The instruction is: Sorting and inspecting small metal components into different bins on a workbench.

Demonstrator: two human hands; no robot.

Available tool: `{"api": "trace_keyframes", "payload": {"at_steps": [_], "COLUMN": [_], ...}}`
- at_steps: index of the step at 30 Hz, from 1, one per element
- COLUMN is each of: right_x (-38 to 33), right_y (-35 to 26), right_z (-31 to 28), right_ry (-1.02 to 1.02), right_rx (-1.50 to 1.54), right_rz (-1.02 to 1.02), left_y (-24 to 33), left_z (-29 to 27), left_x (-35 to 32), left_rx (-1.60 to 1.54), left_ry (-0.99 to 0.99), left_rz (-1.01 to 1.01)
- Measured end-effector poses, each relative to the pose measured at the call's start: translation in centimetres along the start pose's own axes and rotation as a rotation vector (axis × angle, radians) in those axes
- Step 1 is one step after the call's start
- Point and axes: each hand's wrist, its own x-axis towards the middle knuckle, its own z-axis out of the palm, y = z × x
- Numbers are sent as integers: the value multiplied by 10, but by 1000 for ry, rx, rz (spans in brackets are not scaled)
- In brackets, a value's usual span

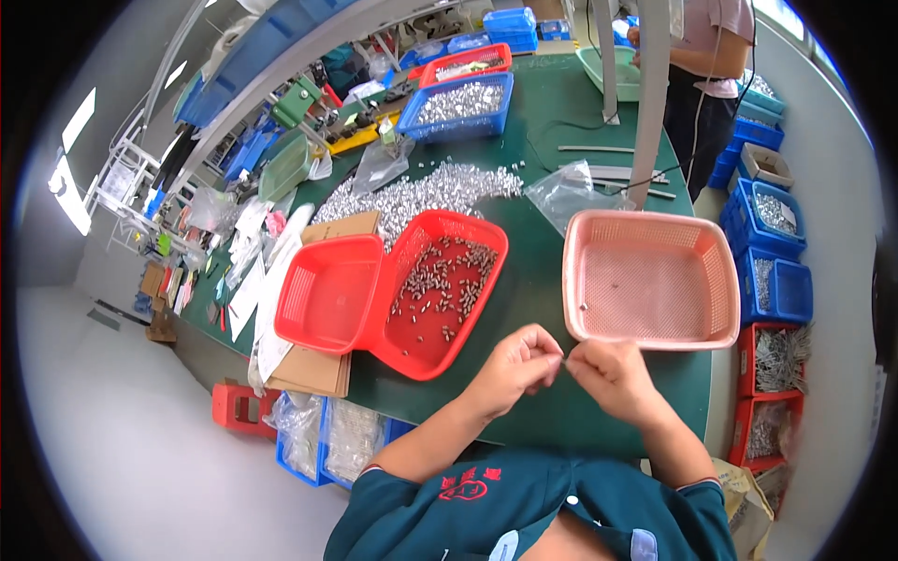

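Note:
Above the near edge of the green table, my left hand (520, 370) and my right hand (615, 380) meet with their fingertips pinched close together. Whatever lies between the fingers is too small to make out. Ahead of my left hand is a red plastic basket (379, 344) with many small metal pieces (430, 276) scattered over its bottom. Just beyond my right hand stands a pale pink mesh basket (652, 271). A tiny piece (585, 307) lies near its left side.
A second red basket (327, 294) leans against the first, over cardboard (309, 366). Behind lies a heap of shiny metal parts (430, 194), with a blue bin (458, 107) of more. A white post (647, 112) rises behind the pink basket. Another person (706, 75) stands far right.

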Motion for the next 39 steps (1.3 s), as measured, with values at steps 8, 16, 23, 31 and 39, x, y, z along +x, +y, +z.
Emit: {"api": "trace_keyframes", "payload": {"at_steps": [8, 16, 23, 31, 39], "right_x": [-6, -10, -10, -16, -15], "right_y": [0, 3, 3, 4, 4], "right_z": [-11, 6, 3, 5, 1], "right_ry": [111, 114, 111, 109, 88], "right_rx": [58, 79, 77, 85, -35], "right_rz": [172, 117, 163, 216, 39], "left_y": [34, 23, 5, -11, -9], "left_z": [-77, -55, -22, -2, 10], "left_x": [-5, -3, 7, 12, 12], "left_rx": [-312, -426, -608, -510, -330], "left_ry": [561, 195, -41, -127, -126], "left_rz": [117, -26, -233, -206, -208]}}
